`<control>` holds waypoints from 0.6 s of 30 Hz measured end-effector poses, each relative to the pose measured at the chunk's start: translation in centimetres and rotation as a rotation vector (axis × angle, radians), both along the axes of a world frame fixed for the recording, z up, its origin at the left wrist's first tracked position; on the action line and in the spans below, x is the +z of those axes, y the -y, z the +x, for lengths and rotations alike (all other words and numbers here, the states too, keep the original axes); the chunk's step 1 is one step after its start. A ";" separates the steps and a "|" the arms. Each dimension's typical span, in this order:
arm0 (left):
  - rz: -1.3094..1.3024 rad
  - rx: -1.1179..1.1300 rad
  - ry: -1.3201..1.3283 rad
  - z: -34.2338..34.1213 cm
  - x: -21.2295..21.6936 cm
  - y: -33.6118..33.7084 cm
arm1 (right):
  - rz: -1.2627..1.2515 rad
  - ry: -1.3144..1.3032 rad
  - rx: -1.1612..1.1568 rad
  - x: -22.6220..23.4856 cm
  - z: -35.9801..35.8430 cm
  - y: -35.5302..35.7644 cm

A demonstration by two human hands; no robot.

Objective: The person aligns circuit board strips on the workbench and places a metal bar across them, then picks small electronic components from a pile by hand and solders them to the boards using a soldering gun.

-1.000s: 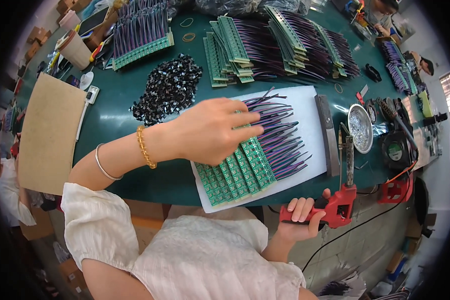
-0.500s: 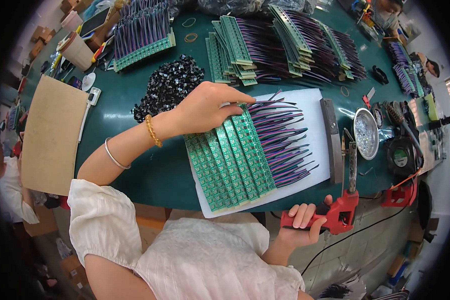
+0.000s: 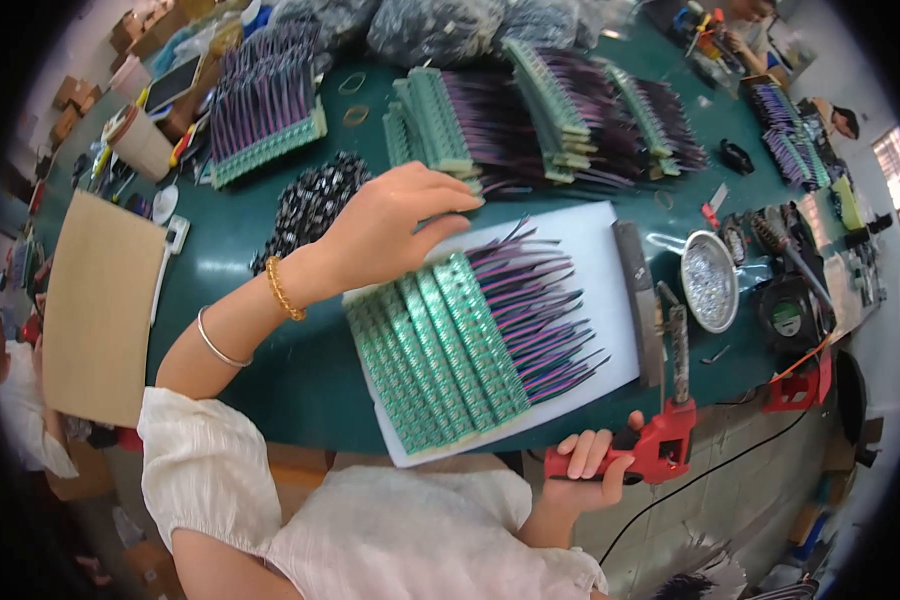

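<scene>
My left hand (image 3: 400,222) hovers over the upper end of several green circuit board strips (image 3: 440,350), thumb and fingers apart, with nothing visible between them. The strips lie side by side on a white foam sheet (image 3: 602,260). From the right-hand strip, dark and purple wires (image 3: 550,320) fan out to the right. By the table's front edge, my right hand (image 3: 595,465) is wrapped round the grip of a red soldering gun (image 3: 670,440), its metal tip end pointing away from me.
A dark metal bar (image 3: 637,300) lies along the foam's right edge, near a metal dish (image 3: 685,285) of silvery bits. Black small parts (image 3: 315,205) are heaped beyond my left wrist. Wired board stacks (image 3: 440,125) stand at the back. A tan board (image 3: 100,310) lies left.
My left hand has lifted off the end of the board strips, its thumb and fingers parting. The soldering gun stays in my right hand. The whole view has shifted slightly.
</scene>
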State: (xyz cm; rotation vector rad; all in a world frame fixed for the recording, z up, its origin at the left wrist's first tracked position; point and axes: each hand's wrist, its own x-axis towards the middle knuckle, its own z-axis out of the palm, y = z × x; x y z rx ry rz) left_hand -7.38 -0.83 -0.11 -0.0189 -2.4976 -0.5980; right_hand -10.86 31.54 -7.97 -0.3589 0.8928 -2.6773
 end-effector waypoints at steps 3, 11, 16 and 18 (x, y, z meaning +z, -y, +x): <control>-0.180 0.037 -0.128 -5.1 1.0 1.9 | 0.020 -0.015 -0.021 0.0 0.1 0.1; -0.586 0.046 -0.044 -16.8 1.6 7.2 | -0.022 0.106 -0.065 0.1 0.1 -0.1; -0.780 0.032 -0.033 -16.3 2.1 7.5 | 0.018 0.041 -0.038 0.2 0.2 0.1; -0.878 0.009 -0.064 -15.7 2.6 7.5 | 0.057 0.005 -0.023 0.2 0.2 0.2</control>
